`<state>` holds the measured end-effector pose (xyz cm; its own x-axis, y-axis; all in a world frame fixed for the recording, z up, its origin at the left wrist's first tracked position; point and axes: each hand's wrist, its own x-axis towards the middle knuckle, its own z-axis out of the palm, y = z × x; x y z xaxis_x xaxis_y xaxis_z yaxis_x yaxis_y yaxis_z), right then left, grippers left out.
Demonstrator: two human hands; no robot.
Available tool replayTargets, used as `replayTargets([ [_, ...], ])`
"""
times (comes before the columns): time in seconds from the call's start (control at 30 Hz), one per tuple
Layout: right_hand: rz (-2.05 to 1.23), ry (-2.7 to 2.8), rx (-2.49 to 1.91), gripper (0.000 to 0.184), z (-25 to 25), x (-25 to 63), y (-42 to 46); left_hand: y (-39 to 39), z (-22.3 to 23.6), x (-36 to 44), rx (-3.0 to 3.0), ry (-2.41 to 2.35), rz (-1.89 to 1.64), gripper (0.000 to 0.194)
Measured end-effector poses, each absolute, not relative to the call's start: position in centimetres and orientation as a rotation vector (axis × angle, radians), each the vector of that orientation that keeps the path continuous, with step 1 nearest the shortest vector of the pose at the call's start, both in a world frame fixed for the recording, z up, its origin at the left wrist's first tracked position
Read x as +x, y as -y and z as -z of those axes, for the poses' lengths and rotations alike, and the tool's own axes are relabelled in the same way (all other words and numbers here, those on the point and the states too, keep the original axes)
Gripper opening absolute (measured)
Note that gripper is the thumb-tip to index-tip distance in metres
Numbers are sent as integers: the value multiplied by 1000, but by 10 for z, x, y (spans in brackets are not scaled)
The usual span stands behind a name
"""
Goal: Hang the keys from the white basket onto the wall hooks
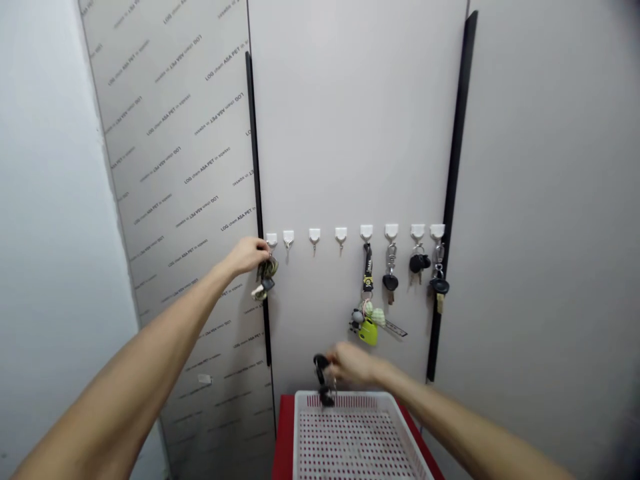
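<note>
At the leftmost white hook (271, 239), my left hand (250, 255) pinches the top of a bunch of keys (266, 277); whether its ring is on the hook cannot be made out. My right hand (350, 363) is closed on a set of black-headed keys (324, 383), somewhat smeared by motion, above the back rim of a white plastic basket (385, 400). To the right, a lanyard keychain (368, 280) with a green charm (369, 331) and several sets of keys (391, 283) hang from white hooks. Three hooks in the left-middle (315, 235) hold no keys.
The basket stands on a red surface (286, 427) against the pale cabinet doors (357, 120). Long black handles, one left (255, 147) and one right (457, 133), flank the hook row. Printed film covers the left panel (175, 133), beside a white wall (45, 167).
</note>
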<state>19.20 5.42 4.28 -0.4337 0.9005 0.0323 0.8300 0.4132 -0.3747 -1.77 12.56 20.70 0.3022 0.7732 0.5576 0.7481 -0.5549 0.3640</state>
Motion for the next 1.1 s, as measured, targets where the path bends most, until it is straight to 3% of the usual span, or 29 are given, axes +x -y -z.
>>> replayTargets([
  [0.1,-525,2456,-1677,16,8,200,-43,-130,-218,-11,2504,-1514,-1272,20],
  [0.3,-522,2443,-1879,22,47,206,-30,-136,-248,3,2821,-1671,-362,7],
  [0.4,-474,2464,-1944,23,53,206,-28,-135,-255,4,2657,-1706,-165,5],
  [0.47,-475,2466,-1970,23,58,206,-28,-135,-258,-1,2576,-1672,-220,6],
  [0.8,-515,2398,-1881,24,72,211,-27,-144,-269,-31,2284,-1392,-1173,14],
  [0.93,-409,2344,-1905,24,74,215,-26,-116,-238,-6,2250,-1110,-1098,13],
  [1.1,-401,2224,-1723,23,31,230,-21,-79,-138,35,2398,-854,-774,13],
])
